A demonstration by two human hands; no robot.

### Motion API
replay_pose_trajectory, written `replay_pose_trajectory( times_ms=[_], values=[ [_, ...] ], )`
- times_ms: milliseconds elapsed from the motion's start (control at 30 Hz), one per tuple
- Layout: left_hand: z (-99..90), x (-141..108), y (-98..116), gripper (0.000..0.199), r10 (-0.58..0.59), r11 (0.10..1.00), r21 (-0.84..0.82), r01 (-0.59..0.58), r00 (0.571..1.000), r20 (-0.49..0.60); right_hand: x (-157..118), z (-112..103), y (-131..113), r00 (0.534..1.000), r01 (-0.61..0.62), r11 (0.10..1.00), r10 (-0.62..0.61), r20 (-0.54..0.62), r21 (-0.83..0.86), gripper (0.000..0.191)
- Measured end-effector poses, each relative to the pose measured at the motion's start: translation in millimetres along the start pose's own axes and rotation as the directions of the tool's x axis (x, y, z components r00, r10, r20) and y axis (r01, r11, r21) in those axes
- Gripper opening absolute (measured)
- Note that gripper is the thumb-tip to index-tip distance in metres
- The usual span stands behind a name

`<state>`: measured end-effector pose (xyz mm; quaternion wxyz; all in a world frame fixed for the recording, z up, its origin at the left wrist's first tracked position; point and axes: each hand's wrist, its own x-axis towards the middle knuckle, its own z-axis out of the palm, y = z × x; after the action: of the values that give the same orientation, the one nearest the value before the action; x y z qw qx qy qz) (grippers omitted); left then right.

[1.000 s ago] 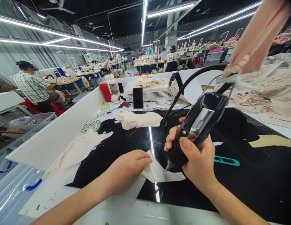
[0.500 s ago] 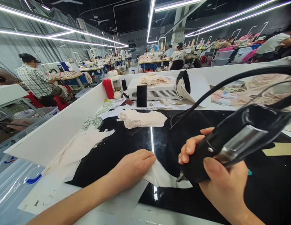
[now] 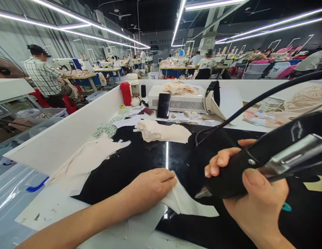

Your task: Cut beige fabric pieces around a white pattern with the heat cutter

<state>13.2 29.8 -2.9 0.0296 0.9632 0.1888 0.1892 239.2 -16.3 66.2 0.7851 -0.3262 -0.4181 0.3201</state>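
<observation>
My left hand [image 3: 155,188] is closed on the upper end of a small cream fabric piece [image 3: 188,202], with a folded edge under its fingertips. The fabric's curved tail spreads to the right over the black table surface [image 3: 140,162]. My right hand [image 3: 257,197] is wrapped round a black corded handheld tool [image 3: 233,176] with a silver lever and a pointed metal tip. That tip sits just above the fabric's curved edge, apart from it. A white sheet [image 3: 140,221] lies under my left forearm.
A stack of cream fabric pieces [image 3: 163,132] lies ahead, and more fabric [image 3: 90,160] is at the left. Behind stand a phone [image 3: 163,105], a vented white box [image 3: 181,100] and a red container [image 3: 125,93]. The tool's cable [image 3: 249,100] arches across the right side.
The tool in my right hand has moved right, and its tip has come away from the fabric's edge. My left hand keeps its hold on the fabric. The view has shifted slightly.
</observation>
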Motion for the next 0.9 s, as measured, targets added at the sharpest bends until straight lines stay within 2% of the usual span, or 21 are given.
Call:
replay_pose_trajectory(
  times_ms=[167, 367, 700, 900],
  values=[
    [5.4, 2.3, -1.6, 0.023, 0.017, 1.0, 0.0, -0.017, 0.999, -0.049, 19.7, 16.8, 19.9, 1.0, 0.006, 0.998, -0.007, 0.016, 0.056, 0.049],
    [8.7, 3.3, 0.7, 0.024, 0.008, 0.999, -0.033, -0.01, 0.998, -0.064, 25.6, 28.8, 37.9, 0.999, 0.014, 0.999, -0.016, 0.042, 0.042, 0.051],
    [9.7, 3.8, 2.3, 0.025, 0.012, 0.999, -0.051, -0.018, 0.995, -0.103, 23.2, 29.3, 42.7, 0.998, 0.027, 0.999, -0.029, 0.062, 0.031, 0.051],
    [10.2, 3.5, 2.2, 0.025, 0.022, 0.999, -0.045, -0.028, 0.993, -0.119, 22.7, 29.9, 43.4, 0.998, 0.021, 1.0, -0.022, 0.063, 0.014, 0.044]
  ],
)
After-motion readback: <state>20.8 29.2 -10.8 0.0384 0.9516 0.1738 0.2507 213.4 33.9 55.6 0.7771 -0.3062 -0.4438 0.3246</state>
